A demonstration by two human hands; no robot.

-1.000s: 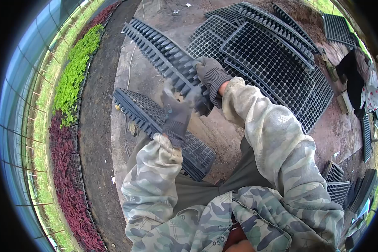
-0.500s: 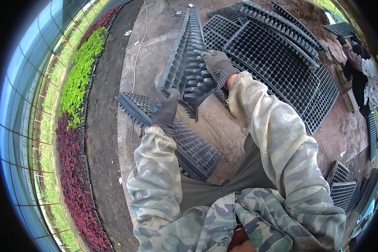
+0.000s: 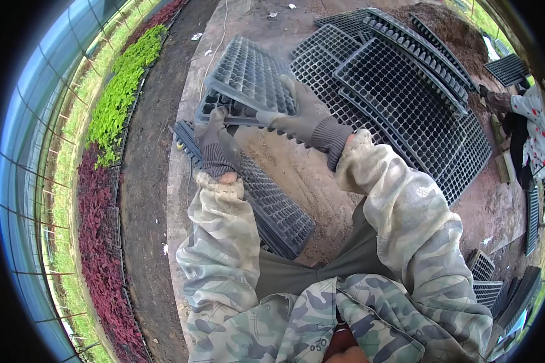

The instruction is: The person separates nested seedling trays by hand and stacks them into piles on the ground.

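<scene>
My left hand [image 3: 218,144], in a grey glove, grips the near edge of a black seedling tray [image 3: 209,104], thumb on top. Above that lies a second seedling tray [image 3: 251,69], tilted, its far part over the lower one. My right hand [image 3: 306,116], gloved too, is closed on the near right corner of this upper tray. A gap shows between the two trays at the left. Below my hands a stack of seedling trays [image 3: 278,202] lies slantwise on the ground, partly hidden by my left arm.
A large pile of seedling trays [image 3: 399,81] spreads at the upper right, with dark soil [image 3: 451,36] behind it. More trays [image 3: 487,290] lie at lower right. A person [image 3: 527,130] is at the far right. Green seedlings [image 3: 127,91] and dark red plants [image 3: 97,242] line the left.
The trays in my hands have swung from standing on edge to lying flatter, cells now facing up, and a gap has opened between them. My right hand has turned with them.
</scene>
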